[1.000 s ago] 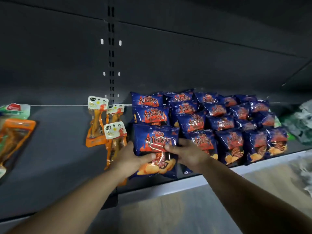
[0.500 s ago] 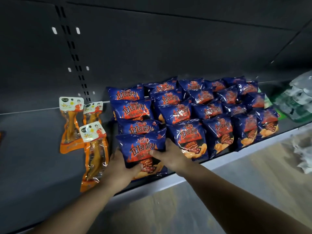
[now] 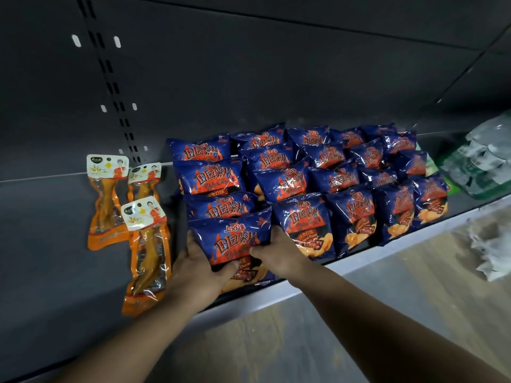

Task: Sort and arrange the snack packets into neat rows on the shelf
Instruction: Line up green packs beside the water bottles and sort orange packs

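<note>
A blue potato chip packet (image 3: 232,239) stands at the front of the leftmost row on the dark shelf (image 3: 49,244). My left hand (image 3: 199,269) grips its left side and my right hand (image 3: 279,255) grips its right side, thumbs on the front. Behind it and to the right stand several rows of the same blue chip packets (image 3: 326,172). Three orange packets (image 3: 146,244) lie flat to the left of the chips.
Green and clear wrapped packs (image 3: 481,164) sit at the shelf's right end. The shelf's pale front edge (image 3: 359,261) runs diagonally below the chips. A slotted upright (image 3: 110,78) runs up the dark back panel. Wooden floor shows below.
The view has shifted left and closer. Both hands have set the front blue packet lower, down at the shelf's front edge, and keep hold of it.
</note>
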`<state>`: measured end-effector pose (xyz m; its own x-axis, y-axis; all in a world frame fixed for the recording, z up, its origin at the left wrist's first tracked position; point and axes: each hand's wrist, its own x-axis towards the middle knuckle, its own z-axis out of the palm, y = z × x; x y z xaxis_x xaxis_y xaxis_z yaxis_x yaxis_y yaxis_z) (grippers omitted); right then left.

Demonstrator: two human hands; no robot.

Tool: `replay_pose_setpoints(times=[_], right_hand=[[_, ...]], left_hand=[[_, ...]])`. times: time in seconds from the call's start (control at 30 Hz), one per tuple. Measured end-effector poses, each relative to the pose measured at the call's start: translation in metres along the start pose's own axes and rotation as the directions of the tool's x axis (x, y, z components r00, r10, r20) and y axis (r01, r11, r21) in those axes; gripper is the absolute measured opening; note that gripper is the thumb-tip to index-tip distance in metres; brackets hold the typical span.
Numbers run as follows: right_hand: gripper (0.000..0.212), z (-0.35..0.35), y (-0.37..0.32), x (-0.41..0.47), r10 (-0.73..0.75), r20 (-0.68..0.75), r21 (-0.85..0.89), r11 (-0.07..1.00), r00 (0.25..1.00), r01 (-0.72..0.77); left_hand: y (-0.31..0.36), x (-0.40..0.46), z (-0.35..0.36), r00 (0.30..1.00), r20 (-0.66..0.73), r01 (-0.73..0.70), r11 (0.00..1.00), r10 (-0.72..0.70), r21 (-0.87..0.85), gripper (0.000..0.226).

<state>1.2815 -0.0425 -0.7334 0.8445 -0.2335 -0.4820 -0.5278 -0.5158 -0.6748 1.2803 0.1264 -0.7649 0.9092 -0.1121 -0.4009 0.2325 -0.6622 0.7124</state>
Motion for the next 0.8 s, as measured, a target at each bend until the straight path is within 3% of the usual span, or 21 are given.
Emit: replay_pose_setpoints(times=[0.37,0.6,0.8], right_hand=[[0.04,-0.007,-0.004,-0.012,-0.041,-0.024,-0.129,0.991,0.999,0.038],[0.038,-0.01,-0.007,-0.018,-0.037,-0.014,-0.143,0.989,0.999,0.034],[0.041,-0.009,-0.005,-0.021,-0.052,-0.043,-0.152,0.987,0.998,0.045]], left_hand=[[0.002,0.005,0.008,1.0,0.02,-0.006,0.995,0.004,0.104,0.084],[-0.003,0.008,0.0,0.999,0.036,-0.016,0.998,0.018,-0.055,0.068],[-0.002,0.004,-0.001,0.998,0.029,-0.054,0.998,0.053,0.018,0.063]])
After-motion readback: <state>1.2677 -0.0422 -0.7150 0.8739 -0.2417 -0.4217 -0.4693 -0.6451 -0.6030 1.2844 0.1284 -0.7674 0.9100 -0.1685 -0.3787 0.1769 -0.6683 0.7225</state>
